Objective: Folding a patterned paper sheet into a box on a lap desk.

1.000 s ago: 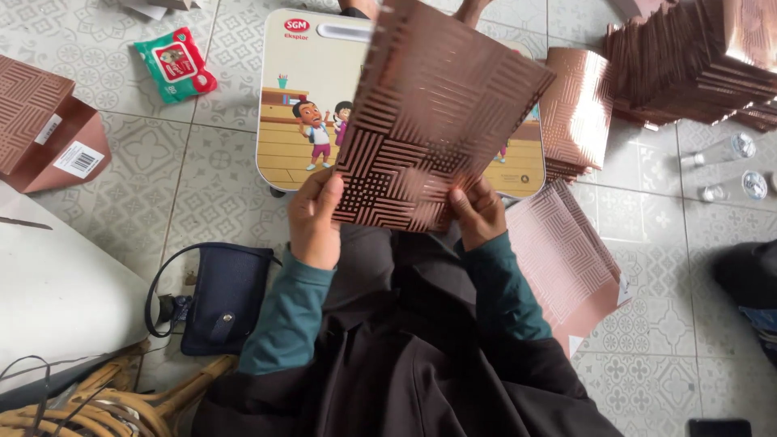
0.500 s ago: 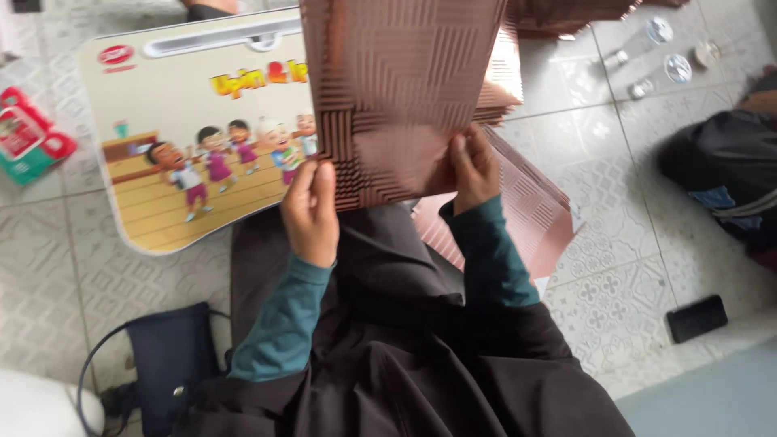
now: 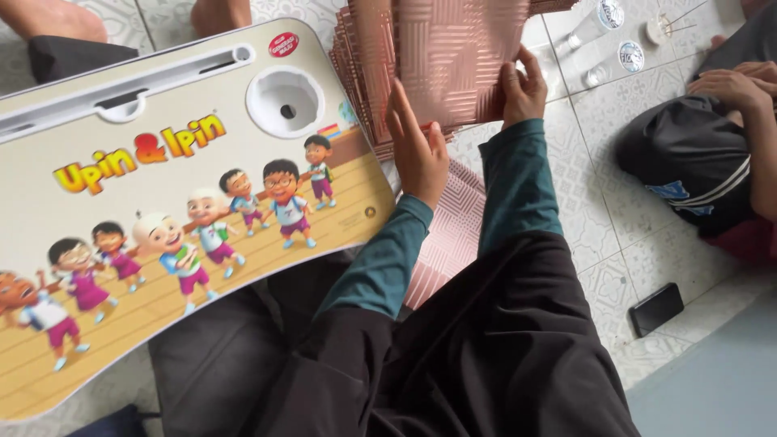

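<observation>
Clearly, both hands grip a copper-pink patterned sheet (image 3: 453, 61), embossed with blocks of fine lines running in different directions, held upright just beyond the far corner of the cartoon lap desk (image 3: 186, 210). The left hand (image 3: 417, 150) clasps its lower left edge; the right hand (image 3: 522, 89) pinches the right edge, fingers curled closed. Its top runs out of frame. More such sheets (image 3: 356, 73) stack behind it, partly hidden.
</observation>
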